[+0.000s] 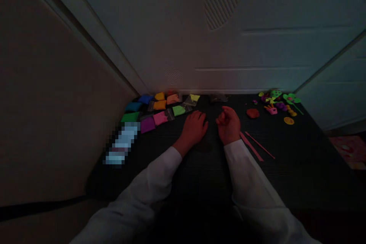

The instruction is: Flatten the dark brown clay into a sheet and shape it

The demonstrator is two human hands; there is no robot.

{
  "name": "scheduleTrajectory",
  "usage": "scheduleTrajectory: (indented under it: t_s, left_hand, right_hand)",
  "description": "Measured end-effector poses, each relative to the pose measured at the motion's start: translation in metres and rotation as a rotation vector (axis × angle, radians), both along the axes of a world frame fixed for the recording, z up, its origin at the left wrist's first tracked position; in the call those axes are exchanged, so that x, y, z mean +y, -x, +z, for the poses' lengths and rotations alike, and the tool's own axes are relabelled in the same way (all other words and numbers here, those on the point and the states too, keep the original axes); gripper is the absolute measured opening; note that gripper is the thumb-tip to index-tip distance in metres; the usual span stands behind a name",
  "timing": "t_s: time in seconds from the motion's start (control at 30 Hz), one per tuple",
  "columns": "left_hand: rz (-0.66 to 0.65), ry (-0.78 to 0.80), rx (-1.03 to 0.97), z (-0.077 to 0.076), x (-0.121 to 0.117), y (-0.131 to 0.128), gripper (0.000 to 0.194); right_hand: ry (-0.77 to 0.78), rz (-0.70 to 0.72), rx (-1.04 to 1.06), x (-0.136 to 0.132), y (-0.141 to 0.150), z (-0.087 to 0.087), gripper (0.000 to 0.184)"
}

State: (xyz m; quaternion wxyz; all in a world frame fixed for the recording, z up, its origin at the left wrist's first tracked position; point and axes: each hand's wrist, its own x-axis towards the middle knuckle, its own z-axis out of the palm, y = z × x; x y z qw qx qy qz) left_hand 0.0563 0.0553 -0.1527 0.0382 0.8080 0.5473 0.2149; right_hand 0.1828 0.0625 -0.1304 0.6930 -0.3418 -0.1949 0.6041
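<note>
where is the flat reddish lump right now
In the head view, the reddish lump lies on the dark tabletop, just right of the right hand and beyond the thin pink stick.

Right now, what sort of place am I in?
Probably a small craft corner, perhaps at home: a dark table against a pale panel with a raised heart, holding colored packets of what looks like modeling clay, and pink tools.
</note>
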Motion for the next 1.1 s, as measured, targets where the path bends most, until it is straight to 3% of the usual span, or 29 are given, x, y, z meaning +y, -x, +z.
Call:
scheduleTrajectory:
  t_s: [0.33,0.5,0.73,0.93,1.1]
  left_hand:
    - [0.061,-0.079,-0.120,0.012,0.012,0.042,0.031]
    - [-0.060,-0.036,-0.042,0.009,0.002,0.036,0.030]
    - [-0.076,0.043,-0.086,0.001,0.001,0.032,0.035]
    - [-0.062,0.100,-0.249,0.003,0.002,0.038,0.032]
    - [-0.032,0.189,-0.523,-0.001,0.007,0.052,0.027]
  right_hand:
    - [-0.035,0.018,0.010,-0.001,-0.004,-0.001,0.011]
    - [-0.024,0.008,0.011,-0.001,-0.006,0.001,0.011]
    - [-0.004,0.043,-0.013,-0.002,-0.003,0.001,0.011]
    - [-0.019,0.092,-0.072,-0.006,0.002,0.000,0.011]
    - [-0.041,0.124,-0.214,-0.008,0.008,-0.003,0.011]
